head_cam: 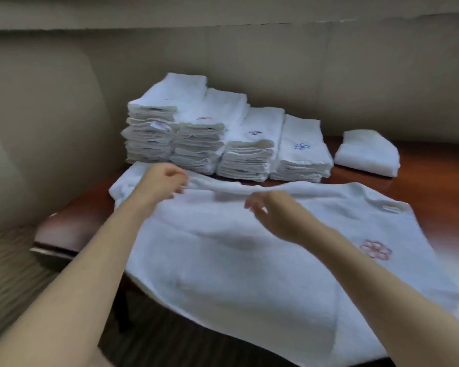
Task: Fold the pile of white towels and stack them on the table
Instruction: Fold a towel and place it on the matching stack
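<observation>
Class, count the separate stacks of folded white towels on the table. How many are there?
5: four touching stacks in a row at the back, at and, stepping down rightwards; one low stack apart, far right. More may hide behind.

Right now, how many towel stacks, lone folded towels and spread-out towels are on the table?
Stacks of folded towels: 4
Lone folded towel: 1
Spread towel under both hands: 1
Total: 6
</observation>
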